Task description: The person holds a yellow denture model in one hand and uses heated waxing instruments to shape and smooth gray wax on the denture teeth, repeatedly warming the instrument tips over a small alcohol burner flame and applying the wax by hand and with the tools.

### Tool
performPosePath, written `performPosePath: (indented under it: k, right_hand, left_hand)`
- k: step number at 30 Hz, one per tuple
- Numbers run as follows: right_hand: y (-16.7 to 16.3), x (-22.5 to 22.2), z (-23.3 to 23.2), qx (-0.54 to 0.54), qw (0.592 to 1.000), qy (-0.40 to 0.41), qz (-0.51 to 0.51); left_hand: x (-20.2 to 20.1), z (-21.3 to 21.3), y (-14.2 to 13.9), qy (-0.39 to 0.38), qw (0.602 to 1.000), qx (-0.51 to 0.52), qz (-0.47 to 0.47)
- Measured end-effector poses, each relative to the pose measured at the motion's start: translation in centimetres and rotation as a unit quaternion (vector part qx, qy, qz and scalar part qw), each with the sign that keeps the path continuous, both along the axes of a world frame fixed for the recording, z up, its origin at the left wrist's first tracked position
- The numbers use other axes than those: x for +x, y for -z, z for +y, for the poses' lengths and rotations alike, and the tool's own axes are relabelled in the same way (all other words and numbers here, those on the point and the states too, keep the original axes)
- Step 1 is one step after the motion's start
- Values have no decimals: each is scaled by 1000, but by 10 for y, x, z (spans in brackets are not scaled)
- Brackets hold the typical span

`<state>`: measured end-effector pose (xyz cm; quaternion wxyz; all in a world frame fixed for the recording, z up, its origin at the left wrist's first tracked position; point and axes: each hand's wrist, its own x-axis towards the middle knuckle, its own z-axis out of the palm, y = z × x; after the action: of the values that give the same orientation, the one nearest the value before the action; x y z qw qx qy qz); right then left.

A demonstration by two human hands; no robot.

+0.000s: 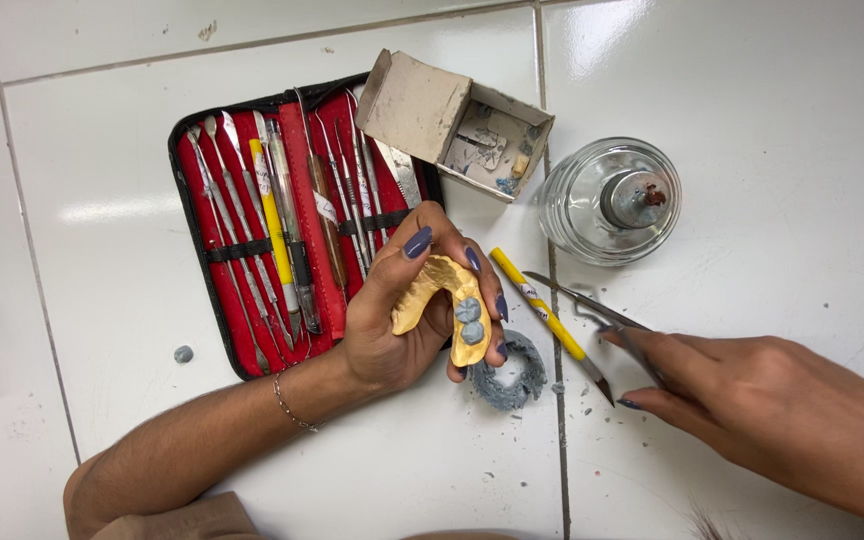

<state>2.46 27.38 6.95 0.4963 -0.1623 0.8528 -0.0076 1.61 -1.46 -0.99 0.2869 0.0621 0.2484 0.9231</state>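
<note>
Two bare hands work over a white tiled counter. Largest of the things on it is the open red tool case, just beyond the left hand's knuckles and filled with slim metal instruments held under black straps. Beyond the fingertips of that hand sits a torn cardboard box with blue-grey scraps inside, and further off toward the right hand stands a glass spirit lamp with a metal cap.

The left hand is wrapped around a yellow dental arch cast — thumb on one side, fingers curled over the other — with two blue-grey wax teeth seated on its ridge. Just beneath those fingers lies a curved lump of blue-grey wax.

The right hand pinches a thin metal carving instrument, fingers closed on its handle. Between the two hands a yellow-handled tool rests on the tile.
</note>
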Motion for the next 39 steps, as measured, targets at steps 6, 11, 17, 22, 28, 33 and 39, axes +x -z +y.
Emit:
performPosePath:
  k: [6, 11, 17, 22, 28, 33, 39]
  right_hand:
    - [-11, 3, -15, 55, 992, -111, -4]
    - [0, 8, -3, -18, 995, -93, 40]
    - [6, -1, 26, -201, 974, -22, 102]
    - [9, -10, 59, -585, 768, 228, 128]
    - [17, -12, 68, -537, 759, 307, 203]
    - [12, -14, 62, -477, 786, 284, 270]
    - [14, -13, 63, -420, 808, 290, 295]
  left_hand:
    - [0, -1, 1, 10, 1000, -15, 6]
    - [0, -2, 0, 15, 1000, -16, 1]
    - [0, 0, 2, 10, 1000, -21, -2]
    - [2, 0, 2, 11, 1000, -18, -12]
    - [1, 1, 2, 16, 1000, -24, -10]
    - [1, 2, 3, 20, 999, -26, -9]
    - [1, 2, 2, 22, 999, -38, -24]
